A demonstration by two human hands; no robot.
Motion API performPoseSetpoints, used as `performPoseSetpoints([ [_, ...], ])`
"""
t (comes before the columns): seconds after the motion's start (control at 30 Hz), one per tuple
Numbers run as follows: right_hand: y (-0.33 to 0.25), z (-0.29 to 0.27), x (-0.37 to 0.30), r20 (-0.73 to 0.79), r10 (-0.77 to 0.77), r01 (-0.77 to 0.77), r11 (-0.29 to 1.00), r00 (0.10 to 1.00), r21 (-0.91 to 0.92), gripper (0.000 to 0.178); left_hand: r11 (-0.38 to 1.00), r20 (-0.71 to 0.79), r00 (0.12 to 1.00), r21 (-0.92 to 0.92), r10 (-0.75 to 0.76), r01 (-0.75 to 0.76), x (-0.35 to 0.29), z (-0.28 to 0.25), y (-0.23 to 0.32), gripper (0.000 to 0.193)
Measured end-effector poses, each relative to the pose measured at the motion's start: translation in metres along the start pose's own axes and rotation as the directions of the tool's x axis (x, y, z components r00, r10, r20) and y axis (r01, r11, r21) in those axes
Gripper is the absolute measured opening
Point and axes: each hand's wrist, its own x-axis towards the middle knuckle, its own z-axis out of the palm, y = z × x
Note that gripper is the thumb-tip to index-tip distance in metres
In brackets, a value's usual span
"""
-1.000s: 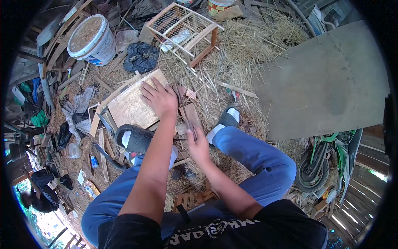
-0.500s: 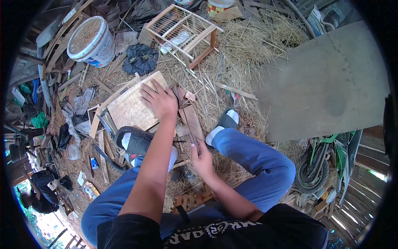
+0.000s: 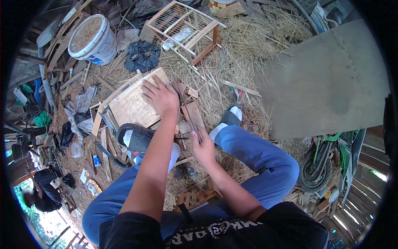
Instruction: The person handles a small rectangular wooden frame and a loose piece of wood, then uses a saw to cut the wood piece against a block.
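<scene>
A pale wooden board (image 3: 132, 104) lies slanted over other wood pieces in front of me. My left hand (image 3: 162, 98) rests flat on its right part, fingers spread. In my right hand (image 3: 204, 150) is the handle end of a long, thin, dark tool, like a saw seen edge-on (image 3: 190, 116). The tool reaches up to the board's right edge, close by my left thumb; its exact contact is hidden there. Below the tool lies a small flat wood offcut (image 3: 194, 111). My left sandal (image 3: 140, 139) presses by the board's near edge.
A slatted wooden cage (image 3: 186, 29) stands ahead, with a white bucket (image 3: 99, 47) and a black plastic bag (image 3: 142, 56) to its left. At right are a large grey sheet (image 3: 323, 83) and a small wheel (image 3: 314, 170). Another person (image 3: 46, 189) is at far left.
My right hand has moved a little forward with the tool, toward the board. My left hand keeps its place on the board. The whole view has shifted slightly.
</scene>
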Motion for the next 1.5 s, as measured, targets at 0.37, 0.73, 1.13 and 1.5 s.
performPoseSetpoints([
  [0.37, 0.001, -0.008, -0.011, 0.041, 0.074, -0.075, 0.997, 0.996, 0.021, 0.038, 0.998, 0.009, 0.998, -0.02, 0.058, -0.058, 0.001, 0.004, -0.005, 0.063],
  [0.73, 0.009, -0.017, -0.027, 0.035, 0.083, -0.081, 0.995, 0.996, -0.062, 0.036, 0.999, 0.008, 0.999, -0.01, 0.039, -0.039, 0.003, 0.005, -0.003, 0.064],
  [1.13, 0.024, -0.01, -0.025, -0.012, -0.035, 0.035, 0.998, 0.999, 0.05, 0.041, 0.998, -0.016, 0.998, 0.025, 0.061, -0.061, 0.001, 0.003, -0.002, 0.061],
  [1.5, 0.027, -0.002, -0.016, -0.041, -0.058, 0.059, 0.998, 0.997, 0.037, 0.039, 0.998, -0.011, 0.998, -0.003, 0.055, -0.055, 0.004, 0.005, -0.001, 0.061],
])
